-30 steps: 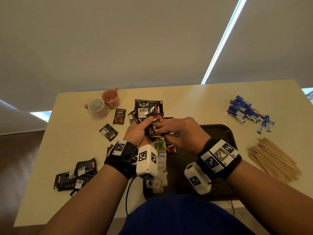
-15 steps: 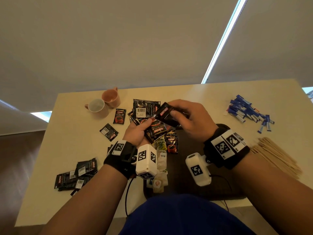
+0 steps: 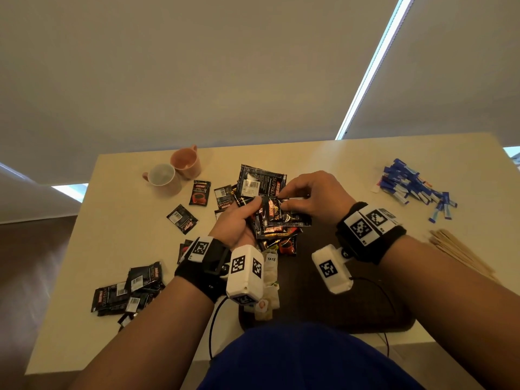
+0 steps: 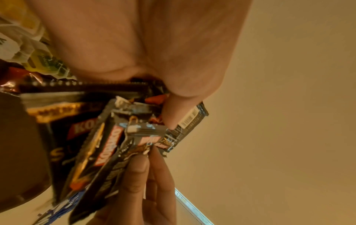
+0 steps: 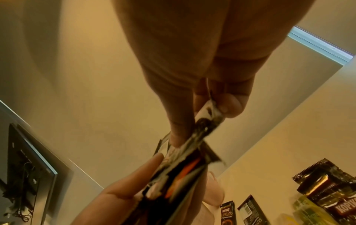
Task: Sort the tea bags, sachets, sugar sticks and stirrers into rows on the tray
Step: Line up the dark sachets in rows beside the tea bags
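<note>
One sachet (image 3: pixel 284 213) now added to left hand (image 3: pixel 239 225) stack.

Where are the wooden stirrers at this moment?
In the head view the wooden stirrers lie in a loose pile on the table at the right edge, off the tray, nearer the person than the blue sugar sticks.

R hand (image 5: pixel 194 85) fills top of frame, thumb + forefinger pinching the top edge of a black sachet (image 5: pixel 209 120). Below it, L hand (image 5: pixel 134 190) holds a fanned stack of dark sachets (image 5: pixel 183 178), orange stripe showing btwn them; the pinched sachet meets the top of that stack. Bottom right, on the pale table (image 5: pixel 285 152): loose sachets (image 5: pixel 327 187), two small ones (image 5: pixel 228 214) standing out near the bottom edge, plus a blurry yellow-green packet (image 5: pixel 306 213). Dark screen (image 5: pixel 29 159) w/ cables at far left.
</note>
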`<state>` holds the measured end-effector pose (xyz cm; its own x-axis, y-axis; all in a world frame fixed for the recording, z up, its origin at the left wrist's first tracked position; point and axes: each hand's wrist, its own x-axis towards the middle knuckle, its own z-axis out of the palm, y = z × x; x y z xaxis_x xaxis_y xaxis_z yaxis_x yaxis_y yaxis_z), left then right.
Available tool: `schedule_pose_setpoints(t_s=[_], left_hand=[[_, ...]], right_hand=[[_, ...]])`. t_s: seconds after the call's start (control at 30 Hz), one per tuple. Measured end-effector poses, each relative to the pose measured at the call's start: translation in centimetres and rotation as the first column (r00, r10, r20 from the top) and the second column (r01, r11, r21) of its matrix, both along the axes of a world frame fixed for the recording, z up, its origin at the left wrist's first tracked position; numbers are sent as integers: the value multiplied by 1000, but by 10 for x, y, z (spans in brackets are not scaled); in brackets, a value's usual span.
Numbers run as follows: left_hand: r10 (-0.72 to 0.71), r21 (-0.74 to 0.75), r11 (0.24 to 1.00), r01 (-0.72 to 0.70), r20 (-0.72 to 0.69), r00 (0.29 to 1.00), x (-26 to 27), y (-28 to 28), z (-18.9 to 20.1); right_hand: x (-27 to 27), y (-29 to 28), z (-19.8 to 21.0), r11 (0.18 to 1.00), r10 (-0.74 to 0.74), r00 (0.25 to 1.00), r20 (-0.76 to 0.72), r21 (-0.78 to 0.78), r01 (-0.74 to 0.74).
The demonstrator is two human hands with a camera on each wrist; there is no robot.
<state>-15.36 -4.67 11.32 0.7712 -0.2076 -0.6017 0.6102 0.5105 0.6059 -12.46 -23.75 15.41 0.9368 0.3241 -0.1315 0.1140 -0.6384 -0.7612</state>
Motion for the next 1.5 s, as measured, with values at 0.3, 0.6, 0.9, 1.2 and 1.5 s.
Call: schedule_pose_setpoints(t_s=[0.3,0.6,0.9,1.2,1.5], left_hand=[[-115,152,983,103,72,991,2,1,-6],[-286,239,936,259,84,954,3,5,2],[-328,305,905,297,54,943,6,10,-1],[-227,357,915,187,73,971,11,16,-8],[-65,311,950,33,92,994,18,21,-2]], right_hand=[[-3,1,-9,990,-124,991,-43,56,126],[9,-10,-2,973,-81,960,-267,187,134],[11,-11,-3,897,-173,931,-322,339,284],[-1,-21,18,899,-254,964,-72,351,263],[-17,-26,40,829,167,909,-382,553,80]])
